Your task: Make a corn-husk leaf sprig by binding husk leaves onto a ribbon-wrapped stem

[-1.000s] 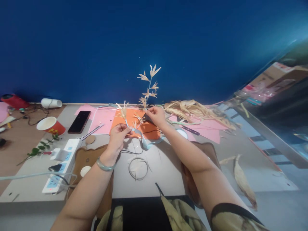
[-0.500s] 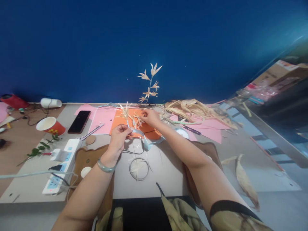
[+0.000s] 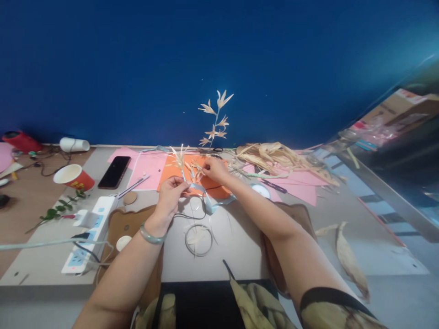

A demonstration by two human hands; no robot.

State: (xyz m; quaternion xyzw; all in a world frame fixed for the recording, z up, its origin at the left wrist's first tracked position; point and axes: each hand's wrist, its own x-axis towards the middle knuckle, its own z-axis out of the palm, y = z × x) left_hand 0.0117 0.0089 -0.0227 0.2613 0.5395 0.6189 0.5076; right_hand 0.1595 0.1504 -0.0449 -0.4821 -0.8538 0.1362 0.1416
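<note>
My left hand [image 3: 172,192] pinches the pale blue wrapped stem of a dried-husk flower sprig [image 3: 180,160], over the orange sheet [image 3: 168,171]. From that stem a light blue ribbon [image 3: 210,206] trails down to the right. My right hand [image 3: 215,169] has its fingers pinched together at the edge of a straw-coloured husk flower [image 3: 196,171] on the same sprig; the fingertips seem to touch its petals. Behind the hands, a taller spray of husk flowers [image 3: 216,119] stands upright against the blue wall.
Dried husk strips [image 3: 274,155] are heaped at the back right, beside a dark craft knife [image 3: 273,185]. On the left are a phone [image 3: 115,172], a red paper cup [image 3: 76,177], and a power strip [image 3: 91,235]. A wire coil [image 3: 199,252] lies in front.
The view has shifted very slightly. My left hand keeps its place on the stem, and my right hand stays at the husk flower with barely any movement.
</note>
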